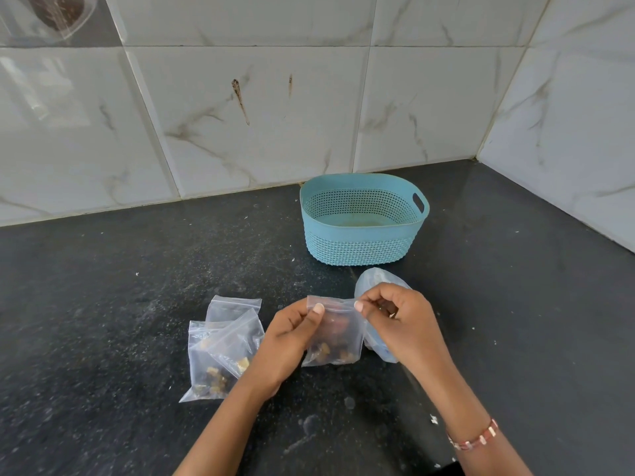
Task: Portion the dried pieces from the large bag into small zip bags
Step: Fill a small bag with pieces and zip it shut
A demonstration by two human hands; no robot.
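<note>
On a dark speckled countertop, both hands hold up one small clear zip bag by its top edge, in the near middle of the scene. The left hand pinches the upper left part of the bag between thumb and curled fingers, and the right hand pinches the upper right corner the same way, so the strip along the top is stretched between the two thumbs. Inside this bag a small heap of brown dried pieces sits at the bottom, with a darker piece higher up against the clear wall; whether the top strip is sealed cannot be told. Just left of the left hand lie three more small zip bags, overlapping one another flat on the counter: the nearest ones hold a few tan and brown pieces in their lower corners, and the farthest of the three shows no clear contents. Behind and under the right hand lies the large bag, a crumpled pale bluish plastic one, mostly hidden by the hand, so what it holds cannot be seen. Farther back, right of centre and near the tiled wall, stands a light blue perforated plastic basket with a handle slot in its right end; only its bare bottom shows inside. A beaded bracelet circles the right wrist.
</note>
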